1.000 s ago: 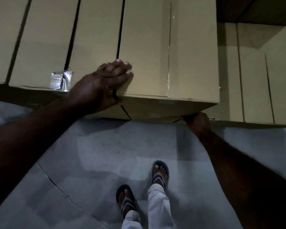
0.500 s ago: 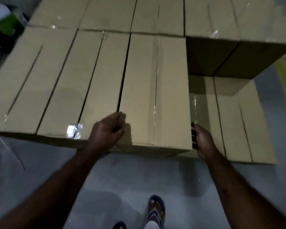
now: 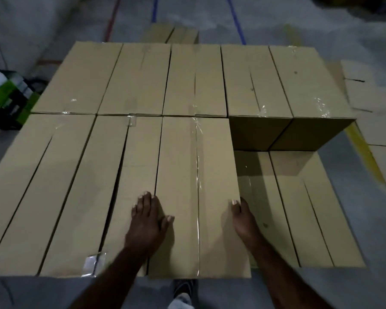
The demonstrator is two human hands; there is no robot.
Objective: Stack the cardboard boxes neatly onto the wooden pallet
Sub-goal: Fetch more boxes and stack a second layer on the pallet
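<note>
A grey floor (image 3: 354,286) carries a red line (image 3: 112,21) and blue lines (image 3: 236,21) at twelve o'clock and a yellow stripe (image 3: 363,150) at three o'clock. A green-and-black object (image 3: 11,101) sits at nine o'clock.

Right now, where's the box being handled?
Head view, centre: rightmost box of the top layer's near row, left hand flat on its left edge, right hand at its right side; lower boxes exposed to its right.

An open recess is lying at the near right of the stack, above the two lower boxes (image 3: 299,208). The taped box (image 3: 198,197) is walling it on the left, and the two far upper boxes (image 3: 288,132) are closing its back. The right hand (image 3: 243,217) is occupying its left edge. Bare floor (image 3: 383,230) is bordering its right side.
</note>
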